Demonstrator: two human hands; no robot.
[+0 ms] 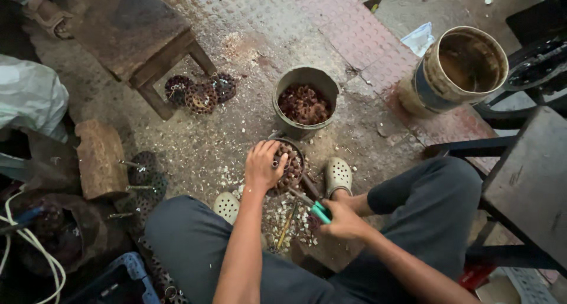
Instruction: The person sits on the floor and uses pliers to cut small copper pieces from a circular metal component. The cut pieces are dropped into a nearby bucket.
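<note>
A studded metal floor (248, 26), littered with pale chips, carries a low wooden stool (133, 35) at its far left and a large rust-stained bucket (458, 67) tipped at far right. At centre, a grey metal pail (306, 102) holds dark ring-shaped parts. Just before it, the left hand (264, 167) closes over a round perforated metal disc (291, 165), while the right hand (342, 220) is clenched around a green-handled tool (318, 210) between two pale clogs (338, 175).

Round brown perforated core (290, 165) sits flat on the floor just before the grey bucket (306, 100), green-handled cutters (316, 208) angled just below it
</note>
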